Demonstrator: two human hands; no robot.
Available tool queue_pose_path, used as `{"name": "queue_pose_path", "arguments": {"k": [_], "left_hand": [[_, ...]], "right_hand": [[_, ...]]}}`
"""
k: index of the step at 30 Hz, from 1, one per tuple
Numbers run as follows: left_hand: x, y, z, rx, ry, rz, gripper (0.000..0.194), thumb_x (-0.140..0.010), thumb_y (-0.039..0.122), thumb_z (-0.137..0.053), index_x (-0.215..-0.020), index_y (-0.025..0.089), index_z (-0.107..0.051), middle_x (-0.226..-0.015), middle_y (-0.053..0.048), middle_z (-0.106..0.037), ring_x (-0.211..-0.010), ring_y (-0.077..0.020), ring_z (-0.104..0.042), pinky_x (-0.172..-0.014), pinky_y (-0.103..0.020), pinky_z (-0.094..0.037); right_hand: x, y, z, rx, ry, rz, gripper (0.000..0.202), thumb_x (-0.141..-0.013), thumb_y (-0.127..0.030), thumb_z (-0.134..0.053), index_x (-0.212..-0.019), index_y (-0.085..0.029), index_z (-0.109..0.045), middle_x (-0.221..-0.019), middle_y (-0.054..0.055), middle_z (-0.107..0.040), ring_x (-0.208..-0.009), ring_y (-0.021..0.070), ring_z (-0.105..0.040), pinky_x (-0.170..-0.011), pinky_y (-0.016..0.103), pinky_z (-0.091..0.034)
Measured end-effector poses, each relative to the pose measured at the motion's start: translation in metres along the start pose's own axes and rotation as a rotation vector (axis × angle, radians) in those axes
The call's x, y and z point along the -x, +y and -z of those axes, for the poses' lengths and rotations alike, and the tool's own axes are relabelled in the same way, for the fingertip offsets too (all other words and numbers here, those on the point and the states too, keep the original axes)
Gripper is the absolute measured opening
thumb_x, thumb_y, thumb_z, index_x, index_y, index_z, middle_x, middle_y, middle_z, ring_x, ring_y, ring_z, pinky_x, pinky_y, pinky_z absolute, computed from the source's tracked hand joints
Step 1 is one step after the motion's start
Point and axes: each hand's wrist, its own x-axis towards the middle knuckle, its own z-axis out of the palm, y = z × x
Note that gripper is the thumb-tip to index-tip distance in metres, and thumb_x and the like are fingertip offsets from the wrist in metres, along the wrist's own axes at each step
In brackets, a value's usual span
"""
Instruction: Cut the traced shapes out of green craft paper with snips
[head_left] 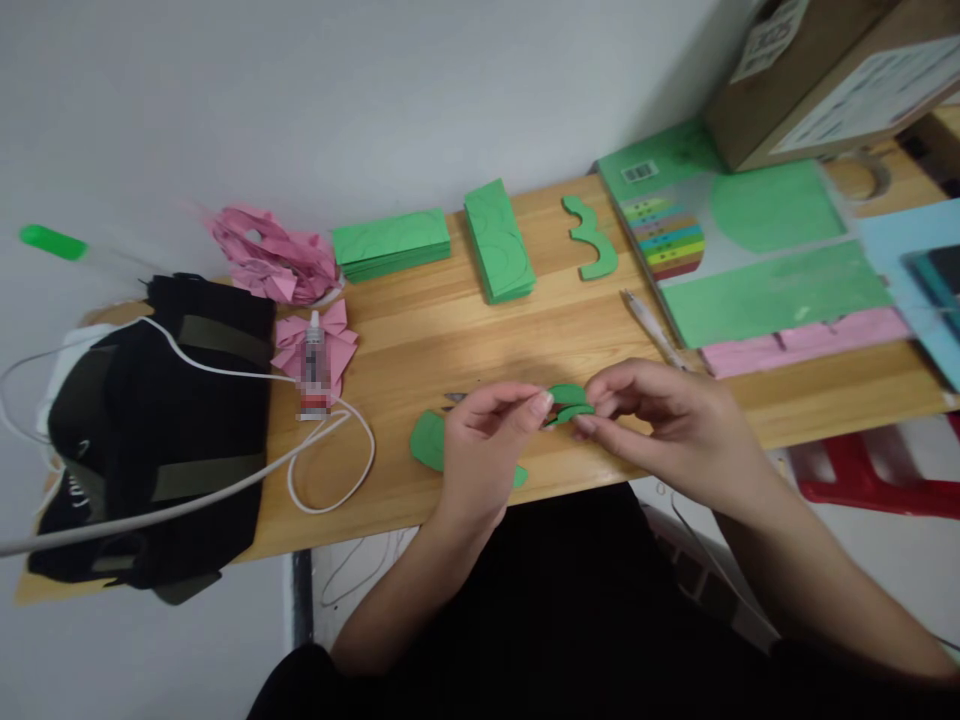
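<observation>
Just below the middle of the frame, the left hand (480, 440) and the right hand (660, 420) meet over the wooden table (420, 330), both pinching a small green paper piece (568, 400) between fingertips. Under the left hand lies another green cutout (427, 440). At centre left stands a glue bottle (313, 370) on pink paper, beside a black bag (150, 420) with a white cable (330, 470). Higher up lie two green paper stacks (390, 243) and a scalloped green shape (591, 240).
</observation>
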Motion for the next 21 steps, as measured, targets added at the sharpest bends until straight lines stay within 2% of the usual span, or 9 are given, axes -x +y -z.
{"name": "queue_pose_path", "arguments": {"k": [13,21], "left_hand": [[0.0013,-0.0007,0.0012,-0.068,-0.007,-0.018,0.02,-0.064,0.031,-0.088,-0.072,0.021,-0.073,-0.071,0.002,-0.074,-0.067,-0.0107,-0.068,-0.071,-0.027,-0.056],[0.0007,-0.0025,0.0017,-0.074,-0.005,-0.046,0.014,-0.065,0.027,-0.087,-0.071,0.022,-0.075,-0.07,0.002,-0.074,-0.066,-0.0095,-0.067,-0.069,-0.024,-0.056]], "right_hand": [[0.0015,0.0016,-0.0042,-0.07,0.054,-0.026,0.022,-0.074,-0.026,-0.086,-0.083,-0.022,-0.066,-0.071,-0.001,-0.071,-0.06,0.0148,-0.071,-0.056,0.025,-0.06],[0.0018,0.0032,-0.0052,-0.054,0.061,-0.011,0.02,-0.075,-0.025,-0.084,-0.084,-0.023,-0.066,-0.07,-0.001,-0.07,-0.06,0.0148,-0.07,-0.056,0.025,-0.06]]}}
